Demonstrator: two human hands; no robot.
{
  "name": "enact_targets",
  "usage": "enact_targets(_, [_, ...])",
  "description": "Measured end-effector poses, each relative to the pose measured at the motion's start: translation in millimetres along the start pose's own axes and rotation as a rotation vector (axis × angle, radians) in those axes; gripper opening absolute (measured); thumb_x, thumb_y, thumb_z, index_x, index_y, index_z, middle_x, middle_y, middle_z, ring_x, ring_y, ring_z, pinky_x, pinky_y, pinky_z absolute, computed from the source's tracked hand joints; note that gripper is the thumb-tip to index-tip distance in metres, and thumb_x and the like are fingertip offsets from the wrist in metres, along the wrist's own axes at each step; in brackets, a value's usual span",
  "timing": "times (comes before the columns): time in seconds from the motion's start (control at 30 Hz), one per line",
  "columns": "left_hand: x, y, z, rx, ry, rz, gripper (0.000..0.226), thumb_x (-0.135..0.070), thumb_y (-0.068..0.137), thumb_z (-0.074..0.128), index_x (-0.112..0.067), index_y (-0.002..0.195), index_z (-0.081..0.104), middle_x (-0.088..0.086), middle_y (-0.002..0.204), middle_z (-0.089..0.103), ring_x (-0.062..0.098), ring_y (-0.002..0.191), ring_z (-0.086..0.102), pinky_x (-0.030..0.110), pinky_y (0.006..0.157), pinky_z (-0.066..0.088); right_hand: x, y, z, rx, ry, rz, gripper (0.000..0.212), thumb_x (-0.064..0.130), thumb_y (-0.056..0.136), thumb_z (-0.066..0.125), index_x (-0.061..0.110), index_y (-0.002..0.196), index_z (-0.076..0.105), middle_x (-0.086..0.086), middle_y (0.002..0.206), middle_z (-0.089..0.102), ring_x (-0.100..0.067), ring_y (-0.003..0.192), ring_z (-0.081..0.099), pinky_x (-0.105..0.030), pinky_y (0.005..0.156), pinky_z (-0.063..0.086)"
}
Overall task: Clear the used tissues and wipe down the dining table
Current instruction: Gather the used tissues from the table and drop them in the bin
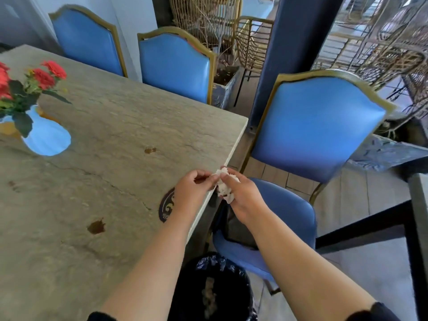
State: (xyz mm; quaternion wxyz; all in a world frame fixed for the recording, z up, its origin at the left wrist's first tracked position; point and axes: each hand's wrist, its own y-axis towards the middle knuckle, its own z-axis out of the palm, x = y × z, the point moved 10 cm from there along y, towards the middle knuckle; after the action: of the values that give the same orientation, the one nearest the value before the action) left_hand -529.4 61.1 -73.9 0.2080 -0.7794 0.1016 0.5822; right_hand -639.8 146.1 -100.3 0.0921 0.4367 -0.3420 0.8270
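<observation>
A crumpled white tissue hangs just past the right edge of the grey stone dining table. My right hand grips it from the right, fingers curled round the wad. My left hand pinches its upper left corner above the table's edge. Brown stains mark the tabletop, with a smaller brown spot farther back. Below my forearms a black-lined waste bin stands on the floor with some scraps inside.
A blue vase of red flowers stands at the table's left. A dark round emblem lies under my left wrist. One blue chair is right of the table, two more at the far side. Wicker chairs stand behind.
</observation>
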Motion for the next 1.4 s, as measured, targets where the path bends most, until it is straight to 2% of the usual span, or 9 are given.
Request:
enact_targets(0.17, [-4.5,-54.8,15.3,0.006,-0.050,0.043,0.013,-0.026,0.090,0.064,-0.024,0.081,0.073,-0.005,0.081,0.074,0.009,0.079,0.068,0.028,0.073,0.053,-10.7,-32.9,-19.1,0.013,-0.069,-0.003,0.022,0.011,0.095,0.057,0.003,0.114,0.063,-0.017,0.101,0.068,-0.025,0.089,0.064,-0.041,0.088,0.050])
enact_targets(0.27, [27.3,-85.9,34.0,0.040,-0.518,-0.272,0.024,-0.033,0.099,0.047,-0.028,0.102,0.070,-0.012,0.102,0.069,0.005,0.101,0.059,0.021,0.077,0.046,-17.3,-51.9,-24.2,0.007,-0.062,-0.011,0.014,0.011,0.098,0.052,0.007,0.104,0.064,-0.011,0.089,0.068,-0.018,0.077,0.064,-0.031,0.074,0.051])
enact_targets(0.37, [63.5,-112.9,60.1,0.144,-0.840,-0.596,0.034,-0.045,0.097,0.045,-0.034,0.125,0.061,-0.001,0.129,0.057,0.019,0.126,0.048,0.044,0.108,0.033,-25.5,-71.9,-27.0,-0.054,-0.158,-0.043,0.014,0.020,0.101,0.046,0.015,0.096,0.058,-0.004,0.077,0.064,-0.013,0.065,0.060,-0.027,0.063,0.049])
enact_targets(0.47, [69.4,-135.6,76.1,0.323,-1.035,-0.696,0.041,-0.046,0.097,0.043,-0.026,0.129,0.058,0.008,0.116,0.066,0.027,0.106,0.062,0.046,0.098,0.043,-32.7,-87.6,-26.7,-0.140,-0.433,-0.216,0.029,0.045,0.097,0.042,0.021,0.097,0.057,-0.002,0.092,0.063,-0.014,0.084,0.059,-0.031,0.079,0.050])
enact_targets(0.6, [82.7,-158.8,81.2,0.422,-1.117,-0.699,0.042,-0.041,0.099,0.040,-0.011,0.117,0.061,0.014,0.111,0.068,0.026,0.112,0.060,0.040,0.096,0.046,-62.2,-115.0,-16.7,-0.133,-0.819,-0.416,0.072,0.065,0.083,0.016,0.018,0.119,0.056,0.003,0.112,0.048,-0.012,0.114,0.039,-0.037,0.111,0.024])
enact_targets(0.8, [147.6,-174.7,56.2,0.270,-0.896,-0.671,0.018,-0.017,0.100,0.042,-0.013,0.104,0.059,0.008,0.087,0.073,0.019,0.079,0.072,0.032,0.063,0.060,-152.7,-138.7,-30.7,0.031,-0.750,-0.133,0.045,0.044,0.102,0.013,0.040,0.143,0.029,0.013,0.155,0.020,0.005,0.141,-0.006,-0.043,0.114,-0.024])
enact_targets(1.07, [262.6,-194.1,49.3,0.088,-0.486,-0.791,0.019,-0.006,0.099,0.046,-0.018,0.096,0.061,0.008,0.099,0.064,0.018,0.084,0.063,0.029,0.073,0.052,-229.0,-132.6,-104.4,-0.081,-0.463,0.146,0.042,0.056,0.097,0.038,0.035,0.127,0.059,0.012,0.136,0.051,-0.009,0.129,0.042,-0.029,0.106,0.031])
enact_targets(1.27, [338.1,-193.0,56.5,0.041,-0.264,-0.793,0.021,-0.009,0.095,0.055,-0.028,0.099,0.063,0.004,0.116,0.062,0.015,0.087,0.061,0.025,0.066,0.047,-281.9,-106.2,-156.9,-0.171,-0.535,0.251,0.027,0.036,0.099,0.045,0.026,0.118,0.062,0.006,0.121,0.060,-0.014,0.116,0.051,-0.028,0.092,0.036])
enact_targets(1.4, [385.5,-186.0,59.1,0.016,-0.210,-0.813,0.029,-0.010,0.089,0.062,-0.037,0.096,0.065,-0.004,0.129,0.059,0.017,0.108,0.059,0.032,0.088,0.047,-313.7,-83.7,-176.2,-0.165,-0.558,0.280,0.026,0.032,0.100,0.045,0.025,0.117,0.063,0.005,0.121,0.061,-0.012,0.112,0.052,-0.028,0.092,0.038])
